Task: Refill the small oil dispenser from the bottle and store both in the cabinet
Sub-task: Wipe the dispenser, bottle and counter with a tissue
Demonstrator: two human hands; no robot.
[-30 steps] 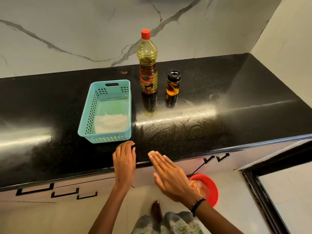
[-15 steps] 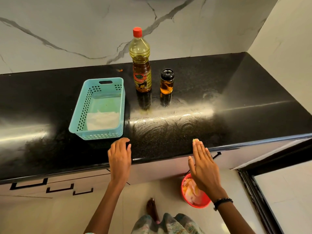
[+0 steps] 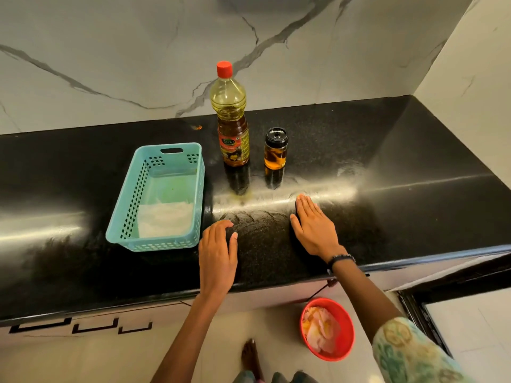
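Note:
A tall oil bottle [image 3: 231,117] with a red cap stands upright at the back of the black counter [image 3: 387,167]. Just to its right stands the small oil dispenser [image 3: 275,149], a glass jar with a black lid and amber oil inside. My left hand [image 3: 217,257] lies over the counter's front part, fingers relaxed and slightly bent, holding nothing. My right hand [image 3: 313,226] lies flat with straight fingers, in front of the dispenser and a hand's length short of it. Neither hand touches bottle or dispenser.
A light blue perforated basket [image 3: 138,194] with a white cloth inside sits left of the bottle. A red bowl [image 3: 345,327] with scraps stands on the floor below the counter. Cabinet fronts [image 3: 83,324] with black handles run under the counter edge. Marble wall behind.
Both hands have moved forward from the counter's front edge onto its top. The right hand has travelled farther, toward the dispenser. Bottle, dispenser and basket stay where they were.

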